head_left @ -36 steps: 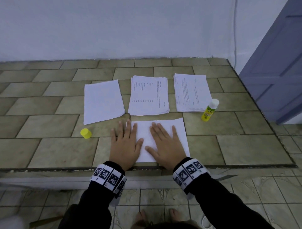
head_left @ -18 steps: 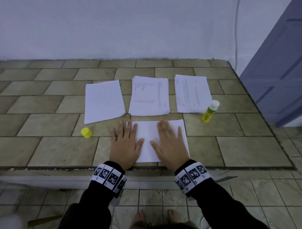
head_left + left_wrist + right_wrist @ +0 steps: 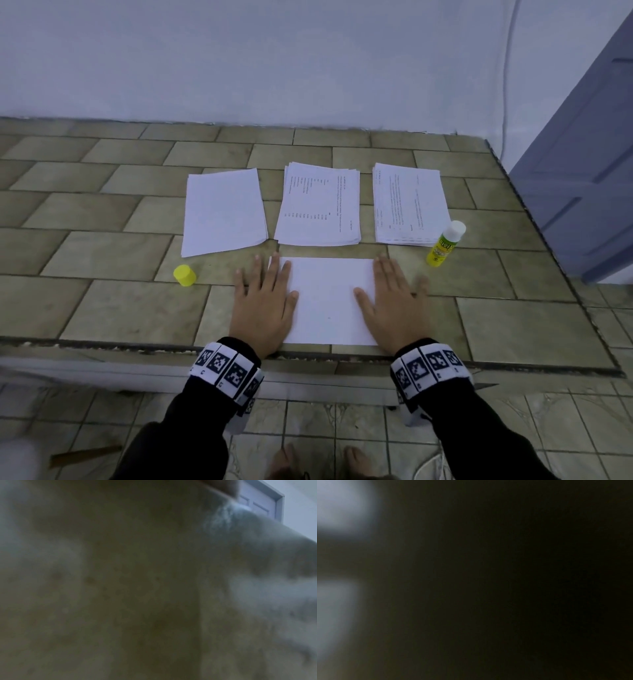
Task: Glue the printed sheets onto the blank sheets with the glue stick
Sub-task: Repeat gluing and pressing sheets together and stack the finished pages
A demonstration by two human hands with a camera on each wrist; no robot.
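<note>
The middle stack of printed sheets (image 3: 318, 205) near the back edge of the tiled counter (image 3: 102, 308) has lines of black print, too small to read; the right stack of printed sheets (image 3: 409, 204) too; the glue stick (image 3: 444, 245) label has dark letters, too blurry to read; the wristbands (image 3: 224, 368) show black-and-white square codes.

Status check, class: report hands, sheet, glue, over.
Left hand and right hand flat on the sheet. Glue stick uncapped, upright. Nothing in the way.
</note>
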